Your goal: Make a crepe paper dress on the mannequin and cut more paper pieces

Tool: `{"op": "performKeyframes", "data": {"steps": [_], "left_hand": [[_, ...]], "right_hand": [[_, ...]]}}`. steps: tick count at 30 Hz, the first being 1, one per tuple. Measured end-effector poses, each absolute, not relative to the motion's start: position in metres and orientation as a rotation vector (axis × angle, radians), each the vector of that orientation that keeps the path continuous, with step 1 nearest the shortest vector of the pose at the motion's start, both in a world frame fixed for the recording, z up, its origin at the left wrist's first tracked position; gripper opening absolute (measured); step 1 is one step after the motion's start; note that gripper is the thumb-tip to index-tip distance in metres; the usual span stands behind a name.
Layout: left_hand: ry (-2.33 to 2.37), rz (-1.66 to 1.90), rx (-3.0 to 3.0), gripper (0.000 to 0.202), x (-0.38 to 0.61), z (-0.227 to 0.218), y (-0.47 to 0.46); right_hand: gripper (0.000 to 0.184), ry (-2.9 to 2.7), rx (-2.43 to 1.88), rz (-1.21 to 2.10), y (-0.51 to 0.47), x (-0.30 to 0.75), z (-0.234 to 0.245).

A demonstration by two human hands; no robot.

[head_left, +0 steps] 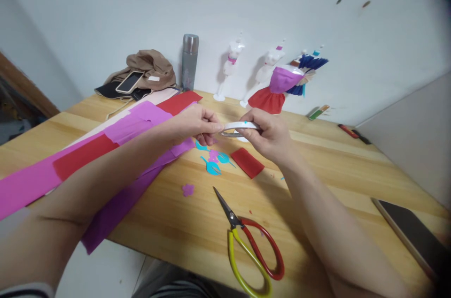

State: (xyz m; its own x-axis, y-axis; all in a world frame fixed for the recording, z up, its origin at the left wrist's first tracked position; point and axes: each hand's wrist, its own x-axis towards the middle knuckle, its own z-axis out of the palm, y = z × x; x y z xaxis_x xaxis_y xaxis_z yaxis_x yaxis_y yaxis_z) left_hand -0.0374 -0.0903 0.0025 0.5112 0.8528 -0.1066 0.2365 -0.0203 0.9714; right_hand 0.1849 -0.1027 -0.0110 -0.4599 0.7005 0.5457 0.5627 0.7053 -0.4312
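A narrow roll of white tape (pixel 230 126) is held up over the table, nearly edge-on to me. My right hand (pixel 269 133) grips its right side between thumb and fingers. At the roll's left edge, my left hand (pixel 197 122) pinches with thumb and forefinger; whether a loose tape end lies between them is too small to tell. Below the hands lie blue leaf cutouts (pixel 212 167), a purple flower cutout (pixel 188 190) and a red crepe paper piece (pixel 247 163). Scissors (pixel 232 218) with one red and one yellow handle lie nearer me, blades slightly apart.
Purple paper strips (pixel 141 117) and a red strip (pixel 86 155) lie under my left arm. Along the wall stand a grey thermos (pixel 189 65), small white dress forms (pixel 232 61) and a purple-and-red paper dress (pixel 285 80). A tablet-like device (pixel 408 227) lies at right.
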Motion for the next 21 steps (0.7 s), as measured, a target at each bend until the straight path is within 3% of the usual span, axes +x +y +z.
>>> {"op": "performKeyframes", "data": {"steps": [17,21], "left_hand": [[0.860,0.637,1.391,0.037,-0.0399,0.0014,-0.0912],[0.779,0.645,1.394,0.024,-0.0390,-0.0004,-0.0906]], "right_hand": [[0.019,-2.060,-0.980,0.191,-0.1081,0.1814,-0.0135],[0.014,-2.085,-0.894,0.276,-0.1059,0.1837,-0.0136]]}}
